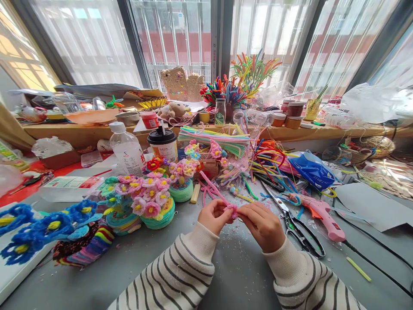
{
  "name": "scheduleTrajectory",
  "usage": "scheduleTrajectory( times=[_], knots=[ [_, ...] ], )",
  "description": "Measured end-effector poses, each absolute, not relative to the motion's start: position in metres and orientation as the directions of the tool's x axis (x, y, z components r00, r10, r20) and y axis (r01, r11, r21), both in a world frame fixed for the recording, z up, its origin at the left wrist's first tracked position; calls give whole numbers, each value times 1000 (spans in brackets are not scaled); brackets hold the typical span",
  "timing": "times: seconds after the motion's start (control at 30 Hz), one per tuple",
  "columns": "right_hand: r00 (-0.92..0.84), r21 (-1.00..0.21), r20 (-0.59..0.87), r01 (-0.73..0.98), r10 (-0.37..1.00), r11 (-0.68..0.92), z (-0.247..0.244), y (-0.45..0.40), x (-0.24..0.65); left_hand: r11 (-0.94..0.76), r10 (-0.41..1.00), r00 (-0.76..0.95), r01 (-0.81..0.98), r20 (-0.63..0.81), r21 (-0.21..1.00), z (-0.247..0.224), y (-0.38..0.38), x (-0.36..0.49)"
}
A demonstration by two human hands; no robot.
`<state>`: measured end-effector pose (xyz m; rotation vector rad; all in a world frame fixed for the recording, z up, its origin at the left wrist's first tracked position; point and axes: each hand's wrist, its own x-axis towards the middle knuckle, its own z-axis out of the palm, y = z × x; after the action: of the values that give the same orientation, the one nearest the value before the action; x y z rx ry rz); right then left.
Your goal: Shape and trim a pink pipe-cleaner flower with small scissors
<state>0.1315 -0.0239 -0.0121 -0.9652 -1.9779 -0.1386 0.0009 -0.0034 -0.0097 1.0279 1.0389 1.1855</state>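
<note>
Between my fingertips, over the middle of the grey table, is a pink pipe-cleaner flower. My left hand pinches it from the left, with a long pink pipe cleaner trailing away behind the fingers. My right hand is closed on its right side, thumb and index finger at the petals. Part of the flower is hidden by the fingers. Scissors and a pink glue gun lie to the right of my right hand. Left of my left hand stands a pot of pink pipe-cleaner flowers.
Blue pipe-cleaner flowers fill the left front. A plastic bottle and a lidded cup stand behind the pots. Bundled pipe cleaners lie farther back. The glue gun's cord crosses the right side near a glue stick.
</note>
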Motion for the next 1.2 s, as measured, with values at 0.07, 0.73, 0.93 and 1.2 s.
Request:
scheduleTrajectory(
  times=[0.07,0.73,0.93,1.2],
  knots=[
    [-253,-316,750,674,611,668,-11,-23,132,94,994,77,-223,-78,970,-10,-3,1],
    [-111,-548,632,635,767,544,-16,-21,130,-75,996,48,-87,79,993,-23,1,0],
    [-102,-522,591,708,800,476,-14,-24,125,-116,993,20,113,115,987,-20,-1,2],
    [-19,-567,511,743,860,354,-19,-24,117,-280,958,42,361,285,889,-14,-5,3]
  ],
)
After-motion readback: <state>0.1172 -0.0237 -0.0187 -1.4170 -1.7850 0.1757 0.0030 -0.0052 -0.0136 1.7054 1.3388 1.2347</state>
